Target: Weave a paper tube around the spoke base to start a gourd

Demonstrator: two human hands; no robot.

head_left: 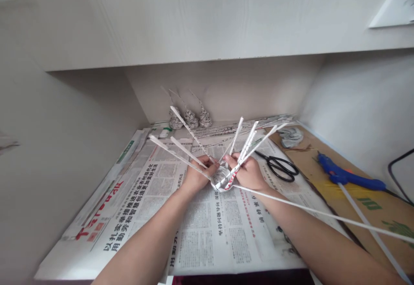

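Observation:
Over the middle of the newspaper, a small round basket (221,175) woven from rolled newspaper sticks is between my two hands. Several white paper sticks (186,123) fan upward and outward from it, and one long paper stick (310,208) runs from its side across my right forearm to the right edge. My left hand (199,173) pinches the basket's far left rim with thumb and fingers. On the opposite side, my right hand (250,172) is closed around the rim among the upright sticks. The fingertips partly hide the weave.
Newspaper sheets (139,216) cover the tabletop. Black scissors (280,167) lie right of my hands, and a blue glue gun (351,176) rests on cardboard (343,198). Behind are three woven gourd shapes (191,119) and a bundle of paper sticks (246,124). A cabinet panel (207,22) overhangs.

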